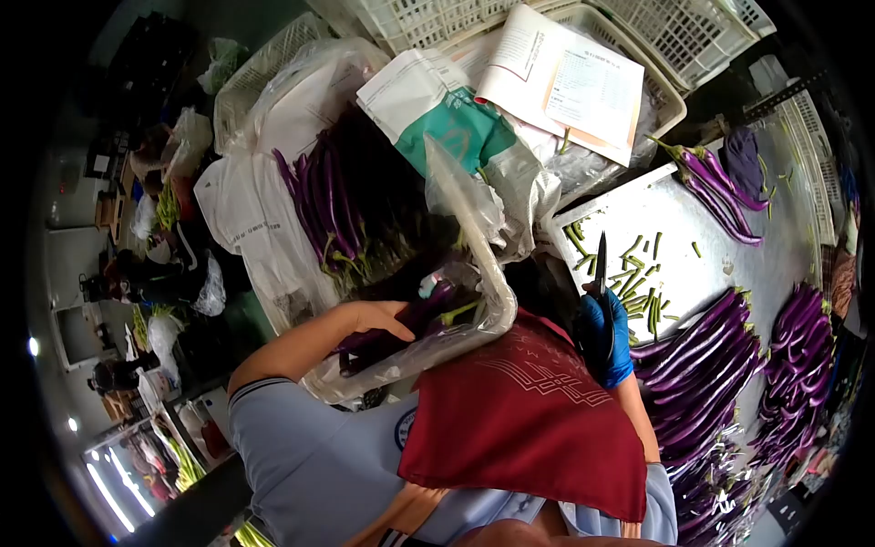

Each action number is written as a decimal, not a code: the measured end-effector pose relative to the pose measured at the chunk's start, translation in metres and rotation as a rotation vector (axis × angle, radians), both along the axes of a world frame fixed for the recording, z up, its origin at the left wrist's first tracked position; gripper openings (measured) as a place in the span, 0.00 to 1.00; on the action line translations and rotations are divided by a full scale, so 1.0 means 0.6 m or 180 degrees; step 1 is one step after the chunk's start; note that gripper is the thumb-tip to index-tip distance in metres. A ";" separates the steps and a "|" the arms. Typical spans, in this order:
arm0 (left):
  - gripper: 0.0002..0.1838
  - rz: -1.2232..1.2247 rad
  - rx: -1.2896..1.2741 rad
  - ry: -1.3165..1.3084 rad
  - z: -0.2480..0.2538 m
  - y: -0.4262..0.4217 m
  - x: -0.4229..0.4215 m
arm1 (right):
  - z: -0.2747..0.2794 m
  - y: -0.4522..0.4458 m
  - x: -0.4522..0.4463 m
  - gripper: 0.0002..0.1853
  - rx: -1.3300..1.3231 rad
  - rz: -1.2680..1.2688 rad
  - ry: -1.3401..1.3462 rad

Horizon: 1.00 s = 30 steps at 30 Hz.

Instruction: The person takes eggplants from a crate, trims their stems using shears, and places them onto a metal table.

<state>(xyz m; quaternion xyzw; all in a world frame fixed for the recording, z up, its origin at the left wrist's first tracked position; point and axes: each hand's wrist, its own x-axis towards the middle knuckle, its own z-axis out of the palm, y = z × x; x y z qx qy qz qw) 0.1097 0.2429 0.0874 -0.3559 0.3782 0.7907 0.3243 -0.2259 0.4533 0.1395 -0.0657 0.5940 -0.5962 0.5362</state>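
Observation:
My bare left hand [384, 319] reaches into the near end of a plastic-lined crate [497, 301], its fingers around a dark purple eggplant [436, 301] with a green stem. Part of that grip is hidden among the eggplants. On my right hand [609, 335] is a blue glove, closed round the dark handle of a knife [601, 260] whose blade points away from me. Beside the knife, cut green stem ends [638, 283] lie scattered on a metal tray [685, 273]. More long eggplants [325, 196] fill the crate's far part.
Rows of eggplants [702, 374] are stacked on the right, with another pile [795, 369] beyond. Two or more eggplants [715, 196] and a dark cloth-like bundle [746, 164] lie at the tray's far side. Printed paper [592, 91] covers a crate; white baskets [679, 36] stand behind.

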 end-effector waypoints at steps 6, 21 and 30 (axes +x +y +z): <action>0.40 -0.0399 -0.0863 0.0643 0.006 0.035 -0.012 | -0.006 0.012 -0.003 0.10 -0.0023 -0.0142 0.0068; 0.37 -0.2321 -0.3256 -0.0172 0.254 -0.080 -0.039 | -0.025 0.016 -0.031 0.09 -0.0132 -0.0023 -0.0075; 0.18 -0.3573 -0.6510 -0.0399 0.523 -0.093 -0.117 | -0.008 0.056 -0.067 0.08 -0.0356 -0.0004 -0.0208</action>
